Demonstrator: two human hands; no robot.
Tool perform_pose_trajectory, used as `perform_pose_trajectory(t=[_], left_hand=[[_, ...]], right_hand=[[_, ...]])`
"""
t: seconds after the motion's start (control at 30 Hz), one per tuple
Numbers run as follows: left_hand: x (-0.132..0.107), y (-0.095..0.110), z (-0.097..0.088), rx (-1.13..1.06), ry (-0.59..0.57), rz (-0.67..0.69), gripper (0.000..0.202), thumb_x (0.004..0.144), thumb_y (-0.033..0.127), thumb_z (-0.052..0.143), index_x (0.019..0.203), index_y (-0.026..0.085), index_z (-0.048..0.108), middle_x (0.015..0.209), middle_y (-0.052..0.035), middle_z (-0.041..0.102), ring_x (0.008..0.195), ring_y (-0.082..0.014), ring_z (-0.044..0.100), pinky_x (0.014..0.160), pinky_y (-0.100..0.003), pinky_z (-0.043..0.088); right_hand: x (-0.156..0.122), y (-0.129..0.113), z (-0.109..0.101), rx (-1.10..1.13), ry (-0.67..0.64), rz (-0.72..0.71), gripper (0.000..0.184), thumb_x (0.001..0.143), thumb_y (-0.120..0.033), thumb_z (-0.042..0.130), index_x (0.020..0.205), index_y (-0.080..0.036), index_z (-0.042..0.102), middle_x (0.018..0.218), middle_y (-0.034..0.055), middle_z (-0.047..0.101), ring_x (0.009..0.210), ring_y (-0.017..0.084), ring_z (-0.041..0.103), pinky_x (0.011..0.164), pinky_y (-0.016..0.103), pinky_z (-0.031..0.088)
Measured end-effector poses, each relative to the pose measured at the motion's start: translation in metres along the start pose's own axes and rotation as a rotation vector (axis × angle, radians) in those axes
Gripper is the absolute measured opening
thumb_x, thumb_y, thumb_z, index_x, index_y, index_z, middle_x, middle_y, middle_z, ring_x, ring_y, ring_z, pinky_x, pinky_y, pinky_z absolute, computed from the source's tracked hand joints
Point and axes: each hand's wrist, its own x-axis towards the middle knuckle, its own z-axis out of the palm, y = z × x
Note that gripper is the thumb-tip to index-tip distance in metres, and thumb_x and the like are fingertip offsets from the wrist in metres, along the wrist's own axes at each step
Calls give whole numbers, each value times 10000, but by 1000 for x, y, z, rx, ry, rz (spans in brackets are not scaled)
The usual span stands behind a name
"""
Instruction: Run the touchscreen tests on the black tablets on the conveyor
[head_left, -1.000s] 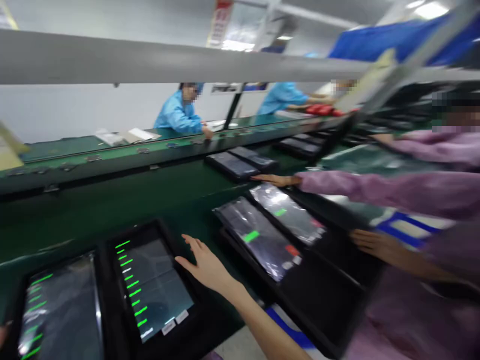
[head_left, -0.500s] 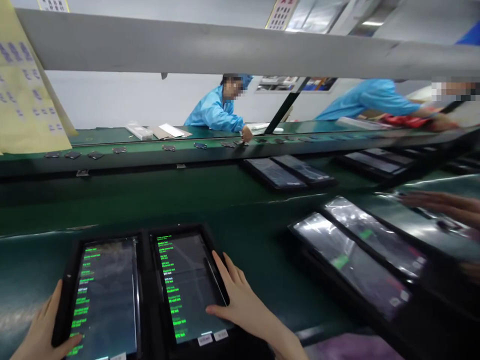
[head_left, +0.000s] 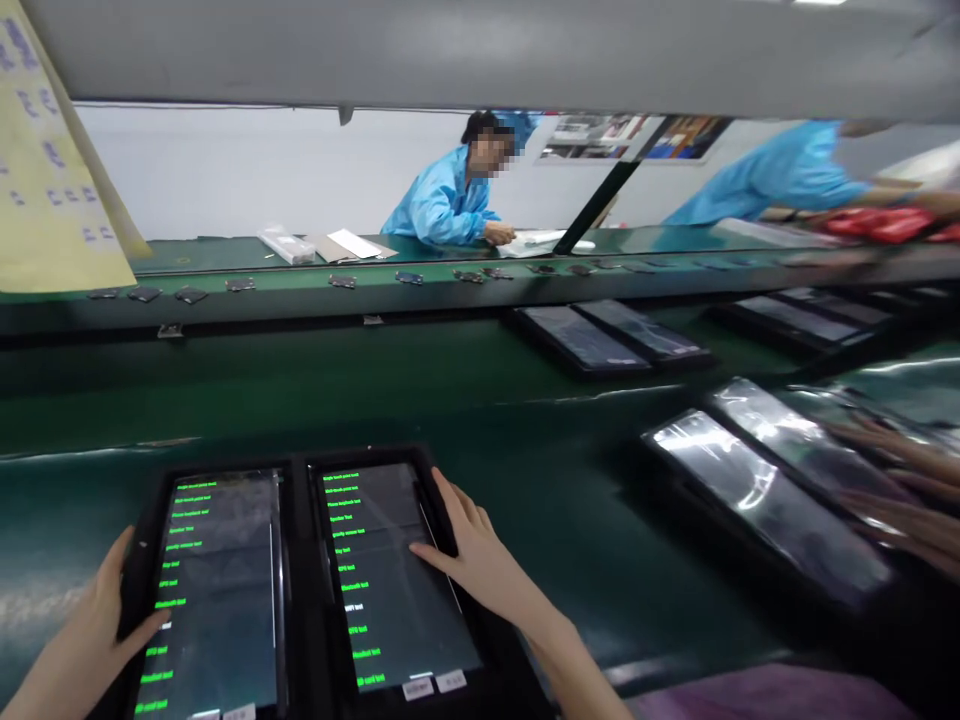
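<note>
Two tablets side by side in a black tray (head_left: pixel 300 560) at the near edge of the green belt (head_left: pixel 525 440). Left hand (head_left: pixel 90 640) grips the tray's left rim, thumb on the left tablet (head_left: pixel 217 590). Right hand (head_left: pixel 480 560) lies open and flat, thumb touching the right tablet (head_left: pixel 390 570), fingers over its right edge, nothing held. Bare belt beyond and right of the tray. Three more tablet pairs sit further right; another person's hands (head_left: pixel 900 500) hover over the nearest pair (head_left: pixel 772 490).
</note>
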Motion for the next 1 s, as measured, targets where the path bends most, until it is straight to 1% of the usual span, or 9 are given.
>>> perform_pose_trajectory(t=[0.13,0.23,0.37,0.5,0.6,0.73,0.83,0.9,1.0], left_hand=[[-9,-17,4,-63,-46,3,1013,743,766,422,1499,235,6,1482,-170,344,1276,-393,459,965,-521,483],[-7,-8,-5,-75,-69,-93,1043,741,784,421,1511,221,-2,1462,-176,380,1194,-419,525,906,-515,509],[5,16,-18,-63,-85,-188,1037,730,826,317,1477,110,235,1419,-205,421,1174,-418,527,958,-513,465],[19,31,-22,-62,-32,-188,949,776,776,268,1358,42,420,1355,-224,468,1192,-381,511,1015,-459,418],[25,36,-22,-57,-22,-202,917,767,794,303,1290,64,484,1326,-230,486,1208,-387,494,990,-444,428],[22,44,-18,-41,-2,-203,976,687,821,374,1248,31,492,1218,-266,517,1073,-430,556,875,-490,470],[20,46,-16,-80,23,-194,1010,640,823,403,1234,13,500,1191,-290,515,1032,-454,565,854,-530,468],[19,44,-15,-143,46,-191,1019,630,826,427,1257,27,498,1220,-282,518,1092,-460,543,912,-543,450],[20,42,-19,-307,81,-192,946,758,808,291,1308,65,489,1278,-208,552,1185,-373,534,995,-448,452]], right_hand=[[-5,-1,-4,95,13,34,901,868,-610,472,1534,-258,-23,1524,123,260,1380,348,281,1025,479,405],[5,-13,-5,120,61,122,943,848,-672,444,1539,-225,-17,1467,154,344,1334,378,345,946,485,455],[17,-17,-3,42,127,154,956,814,-666,452,1538,-164,80,1379,198,428,1266,416,417,874,508,478],[9,3,-2,163,166,201,1042,759,-766,419,1524,-119,133,1329,208,487,1168,385,536,895,478,480],[0,20,-2,188,93,333,980,736,-802,412,1459,-145,331,1203,183,597,1028,378,624,824,470,514],[-4,26,1,205,57,354,841,726,-802,417,1224,-144,578,1204,185,618,1117,384,591,917,484,491],[1,19,-1,238,71,382,811,702,-796,426,1127,-133,619,1205,197,619,1153,402,567,973,519,458],[4,12,-4,306,51,393,784,694,-790,443,1087,-136,621,1186,197,630,1157,402,565,1003,523,440],[3,1,-9,487,-12,380,722,695,-782,471,1041,-164,613,1158,169,653,1136,367,588,997,459,471]])
